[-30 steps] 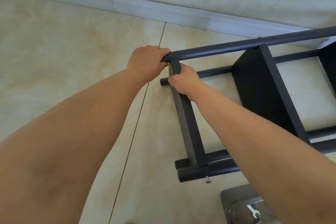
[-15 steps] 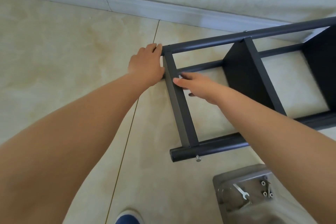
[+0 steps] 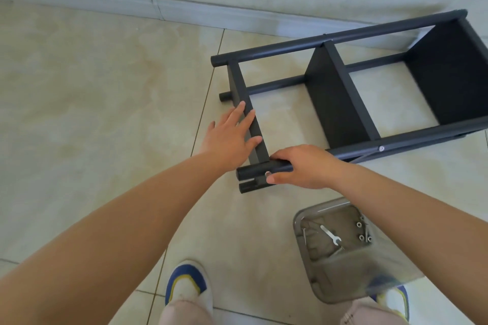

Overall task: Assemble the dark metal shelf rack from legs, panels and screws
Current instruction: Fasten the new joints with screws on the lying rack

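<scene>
Since the fingers of the right hand (image 3: pixel 303 166) are curled over the near leg (image 3: pixel 264 169) just right of centre frame, thumb by a screw (image 3: pixel 267 173), that joint is probably being tightened. Straight fingers of the left hand (image 3: pixel 232 137) are pressed flat on the end panel (image 3: pixel 244 97), likely as bracing. The rack (image 3: pixel 343 87) is laid sideways, upper right; a tray (image 3: pixel 340 253) of bolts and a spanner (image 3: pixel 328 234) is kept lower right.

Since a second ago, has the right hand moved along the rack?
Yes. The right hand has left the far corner by the baseboard and now grips the near leg at the rack's close end.
</scene>
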